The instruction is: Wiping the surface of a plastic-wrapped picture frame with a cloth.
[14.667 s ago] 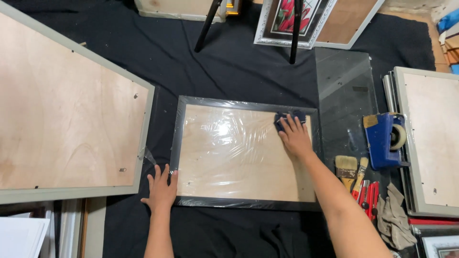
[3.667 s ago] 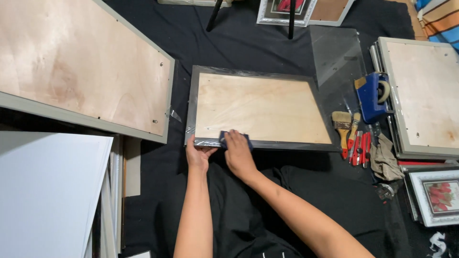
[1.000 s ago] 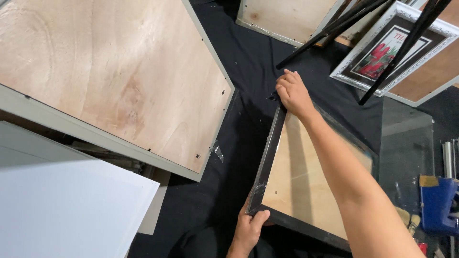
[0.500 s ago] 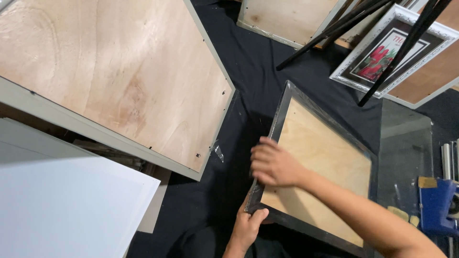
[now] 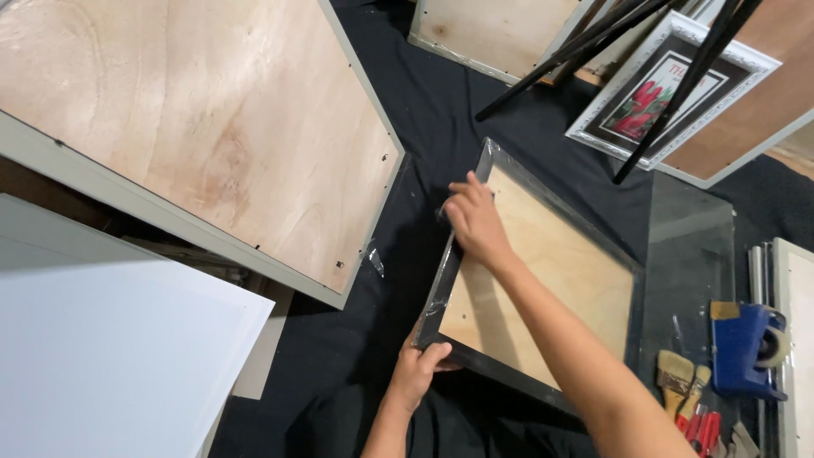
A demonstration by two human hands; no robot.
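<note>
Frame (image 5: 543, 280): a black-edged picture frame lying back-up on the black cloth (image 5: 356, 356), plastic film over it, plywood backing showing; it sits turned at an angle, in the middle of the scene, between the large board at left and the glass sheet at right.
Left hand (image 5: 417, 373): closed on the near-left corner of the frame, thumb on top of the edge, fingers under it; same grip as half a second ago.
Right hand (image 5: 475, 222): palm down on the frame's left edge, toward the far corner, fingers bent and pressing; a dark bit shows under the fingertips, and I cannot tell whether it is the cloth pad seen earlier.
Change: half a second ago the right hand lay lower on that left edge, close to the left hand; now it is farther up the edge. A second ago it was at the far corner.
Large board (image 5: 195, 127): plywood-backed panel, far left, near the frame's left edge but apart.
Glass sheet (image 5: 688, 254): flat, just right of the frame.
Tape dispenser (image 5: 748, 349): blue, right, beyond the glass.
Brushes (image 5: 682, 377): near right, just beside the dispenser.
Flower picture (image 5: 670, 85): white-framed, far right, behind black tripod legs (image 5: 670, 93).
</note>
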